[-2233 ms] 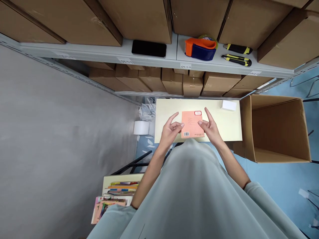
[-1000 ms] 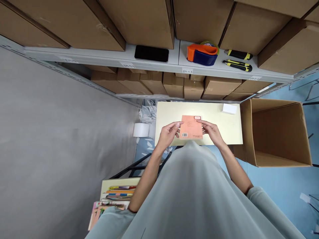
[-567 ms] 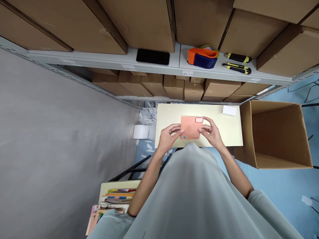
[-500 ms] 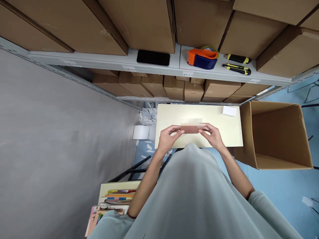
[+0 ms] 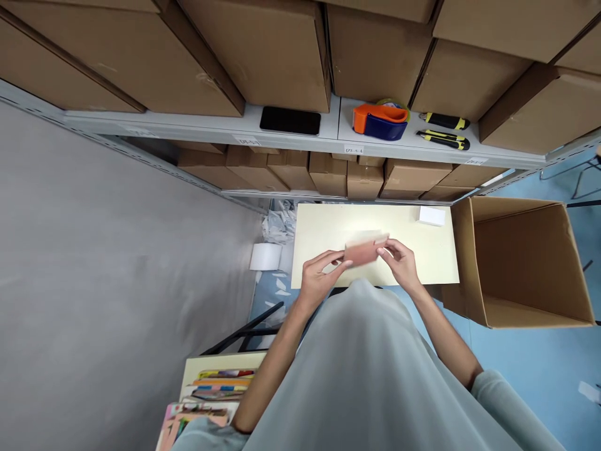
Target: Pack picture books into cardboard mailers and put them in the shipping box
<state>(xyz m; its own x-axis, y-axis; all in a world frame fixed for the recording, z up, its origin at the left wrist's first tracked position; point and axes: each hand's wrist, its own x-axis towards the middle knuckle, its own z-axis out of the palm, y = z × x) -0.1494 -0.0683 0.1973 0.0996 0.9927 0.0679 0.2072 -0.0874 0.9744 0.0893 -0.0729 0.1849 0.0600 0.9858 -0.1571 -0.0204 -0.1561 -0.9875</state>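
Between both hands I hold a small flat pinkish-brown box-like item (image 5: pixel 361 252) with a pale upper part; motion blurs it, so its exact kind is unclear. My left hand (image 5: pixel 322 274) pinches its left end between thumb and fingers. At the right end, my right hand (image 5: pixel 400 260) grips it the same way. The item is tilted, right end higher, just above a cream tabletop (image 5: pixel 314 228). A small white box (image 5: pixel 431 216) lies at the table's back right corner.
A large open cardboard box (image 5: pixel 526 257) stands right of the table. The shelf ahead carries cartons (image 5: pixel 263 56), a black phone (image 5: pixel 290 121), an orange-and-blue tape dispenser (image 5: pixel 380 121) and two utility knives (image 5: pixel 444 130). A white roll (image 5: pixel 265 257) sits left, near the grey wall (image 5: pixel 117 250).
The pinkish-brown item has tipped from level to tilted, its left end lower and its broad face showing more. Both hands still hold it. The view has shifted slightly.
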